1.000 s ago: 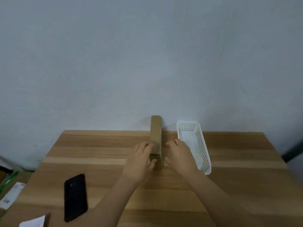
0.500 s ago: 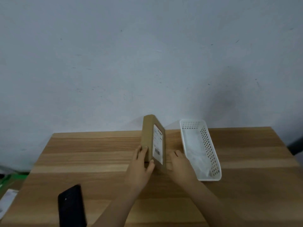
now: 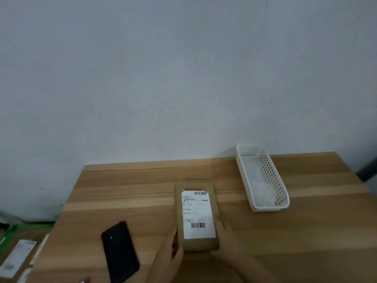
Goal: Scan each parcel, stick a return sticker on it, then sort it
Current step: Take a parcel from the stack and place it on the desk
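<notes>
Item: flat brown cardboard parcel, lying flat near the middle of the light wooden worktop, white printed shipping label facing up.
Hands: left hand grips the parcel's near left corner between fingers and thumb; right hand lies with straight fingers against its right edge.
Also present: black slab-shaped phone near left; white perforated plastic basket far right, apart from the parcel.
</notes>
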`<state>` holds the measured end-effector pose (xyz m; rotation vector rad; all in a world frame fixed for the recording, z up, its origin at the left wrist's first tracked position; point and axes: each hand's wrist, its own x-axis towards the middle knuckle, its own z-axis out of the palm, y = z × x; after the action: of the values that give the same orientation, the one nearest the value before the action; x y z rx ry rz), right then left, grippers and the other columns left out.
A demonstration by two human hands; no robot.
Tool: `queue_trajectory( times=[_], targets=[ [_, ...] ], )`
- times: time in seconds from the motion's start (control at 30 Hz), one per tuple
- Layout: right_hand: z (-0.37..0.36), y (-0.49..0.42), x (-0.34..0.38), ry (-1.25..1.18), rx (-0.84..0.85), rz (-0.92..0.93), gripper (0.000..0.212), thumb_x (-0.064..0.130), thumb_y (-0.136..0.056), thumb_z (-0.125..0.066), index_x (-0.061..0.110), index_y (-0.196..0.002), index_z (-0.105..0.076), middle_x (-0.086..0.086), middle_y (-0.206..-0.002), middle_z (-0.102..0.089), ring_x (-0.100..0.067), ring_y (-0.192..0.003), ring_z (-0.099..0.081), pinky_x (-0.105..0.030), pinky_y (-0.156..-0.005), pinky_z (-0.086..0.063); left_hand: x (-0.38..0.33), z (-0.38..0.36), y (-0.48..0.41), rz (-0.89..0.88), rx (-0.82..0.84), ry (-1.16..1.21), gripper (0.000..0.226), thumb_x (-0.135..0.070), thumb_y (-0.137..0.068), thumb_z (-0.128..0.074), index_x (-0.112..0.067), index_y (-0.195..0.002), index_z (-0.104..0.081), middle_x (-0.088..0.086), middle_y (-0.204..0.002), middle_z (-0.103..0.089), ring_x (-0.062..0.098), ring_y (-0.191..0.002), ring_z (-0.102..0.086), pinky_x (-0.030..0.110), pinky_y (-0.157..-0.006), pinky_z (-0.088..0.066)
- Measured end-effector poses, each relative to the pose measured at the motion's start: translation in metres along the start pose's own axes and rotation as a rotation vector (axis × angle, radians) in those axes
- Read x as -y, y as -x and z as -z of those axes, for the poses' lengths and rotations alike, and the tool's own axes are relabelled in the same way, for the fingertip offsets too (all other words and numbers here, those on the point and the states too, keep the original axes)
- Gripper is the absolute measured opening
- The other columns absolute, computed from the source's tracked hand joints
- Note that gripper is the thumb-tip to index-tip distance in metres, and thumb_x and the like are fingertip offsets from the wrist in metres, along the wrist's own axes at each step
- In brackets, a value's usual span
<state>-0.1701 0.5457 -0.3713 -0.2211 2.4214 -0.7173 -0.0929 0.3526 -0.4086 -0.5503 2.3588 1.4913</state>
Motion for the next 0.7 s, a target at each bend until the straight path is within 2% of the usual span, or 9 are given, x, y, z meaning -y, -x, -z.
queue_trajectory(
  times=[0.1, 0.17, 0.2, 0.33, 0.53, 0.7],
  targets=[
    [-0.021, 0.010, 0.000, -0.004, -0.073, 0.006, 0.087, 0.019, -0.080, -0.067, 0.024, -0.150, -0.016, -0.005, -0.153, -0.023, -0.018, -0.131, -0.041, -0.031, -0.104, -0.043, 0.006, -0.003, 0.009, 0.004, 0.054, 0.002, 0.063, -0.019, -0.095, -0.057, -0.034, -0.146, -0.022, -0.018, -0.142, -0.038, 0.001, -0.122, -0.042, 0.021, -0.107, -0.034],
    [-0.030, 0.016, 0.001, 0.026, -0.098, -0.011, 0.089, 0.018, -0.082, -0.068, 0.024, -0.152, -0.014, -0.004, -0.156, -0.017, -0.017, -0.134, -0.037, -0.029, -0.106, -0.041, 0.011, -0.002, 0.011, -0.026, 0.083, -0.031, 0.057, -0.020, -0.096, -0.056, -0.037, -0.138, -0.021, -0.023, -0.128, -0.036, -0.002, -0.118, -0.039, 0.015, -0.101, -0.032],
    [-0.034, 0.018, 0.001, 0.030, -0.106, -0.020, 0.090, 0.018, -0.082, -0.068, 0.024, -0.152, -0.012, -0.004, -0.157, -0.015, -0.017, -0.135, -0.036, -0.028, -0.106, -0.041, 0.015, -0.003, 0.011, -0.034, 0.095, -0.055, 0.058, -0.023, -0.096, -0.057, -0.037, -0.139, -0.021, -0.023, -0.127, -0.037, -0.002, -0.118, -0.039, 0.015, -0.101, -0.033],
    [-0.043, 0.027, 0.002, 0.046, -0.130, -0.051, 0.090, 0.019, -0.083, -0.068, 0.025, -0.152, -0.011, -0.002, -0.156, -0.017, -0.017, -0.135, -0.036, -0.027, -0.103, -0.042, 0.025, -0.001, 0.015, -0.065, 0.100, -0.088, 0.068, -0.035, -0.090, -0.064, -0.034, -0.147, -0.027, -0.015, -0.141, -0.045, 0.001, -0.123, -0.045, 0.030, -0.106, -0.042],
    [-0.052, 0.036, 0.007, 0.040, -0.149, -0.045, 0.089, 0.018, -0.080, -0.070, 0.025, -0.151, -0.015, -0.002, -0.151, -0.026, -0.019, -0.133, -0.038, -0.029, -0.104, -0.043, 0.031, 0.004, 0.019, -0.130, 0.055, -0.116, 0.070, -0.029, -0.088, -0.067, -0.031, -0.147, -0.029, -0.011, -0.141, -0.046, -0.001, -0.120, -0.044, 0.022, -0.102, -0.042],
    [-0.049, 0.041, 0.017, 0.086, -0.183, -0.034, 0.085, 0.027, -0.079, -0.072, 0.024, -0.148, -0.022, -0.002, -0.148, -0.029, -0.018, -0.128, -0.041, -0.028, -0.101, -0.044, 0.031, 0.013, 0.022, -0.169, -0.010, -0.184, 0.069, -0.036, -0.091, -0.063, -0.025, -0.149, -0.026, -0.005, -0.149, -0.037, 0.008, -0.130, -0.042, 0.027, -0.108, -0.038]
  ],
)
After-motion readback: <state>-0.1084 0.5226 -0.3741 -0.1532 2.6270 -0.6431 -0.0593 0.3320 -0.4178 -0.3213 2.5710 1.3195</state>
